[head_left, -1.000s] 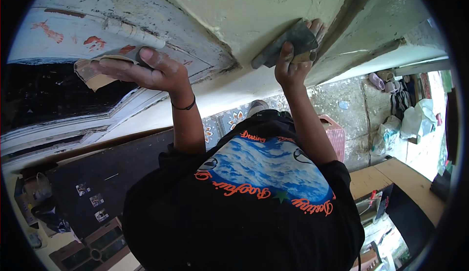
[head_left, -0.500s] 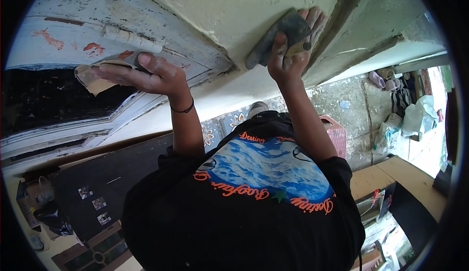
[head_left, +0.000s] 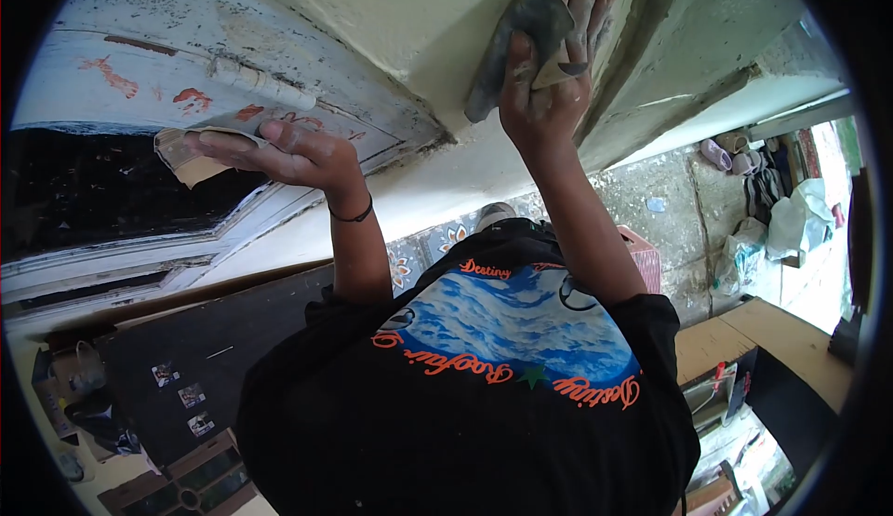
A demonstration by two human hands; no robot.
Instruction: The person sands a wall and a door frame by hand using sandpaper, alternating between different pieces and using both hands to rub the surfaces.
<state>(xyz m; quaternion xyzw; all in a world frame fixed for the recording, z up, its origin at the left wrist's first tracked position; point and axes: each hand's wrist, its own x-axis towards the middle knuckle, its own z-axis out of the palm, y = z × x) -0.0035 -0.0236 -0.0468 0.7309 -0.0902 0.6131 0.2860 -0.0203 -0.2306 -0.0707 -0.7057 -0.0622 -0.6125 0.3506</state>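
My right hand (head_left: 549,97) presses a dark grey sheet of sandpaper (head_left: 521,46) flat against the pale painted wall (head_left: 409,13). Its thumb lies over the sheet, whose folded edge shows a tan backing between the fingers. On the other side, my left hand (head_left: 293,155) is closed on a folded piece of tan sandpaper (head_left: 191,158), thumb on top and fingers along it. That hand is close to the worn white window frame (head_left: 270,69), beside the dark pane. Pale dust coats the fingers of both hands.
The dark pane (head_left: 84,190) lies left, within the frame. Below it is a dark-topped table (head_left: 270,330). A pink plastic crate (head_left: 642,260) stands on the floor to the right. Shoes (head_left: 716,153) and plastic bags (head_left: 800,218) lie farther right, near a wooden-topped piece of furniture (head_left: 791,348).
My right hand has slid a little up the wall with the sandpaper. My left hand, still gripping its piece, has shifted slightly right in view.
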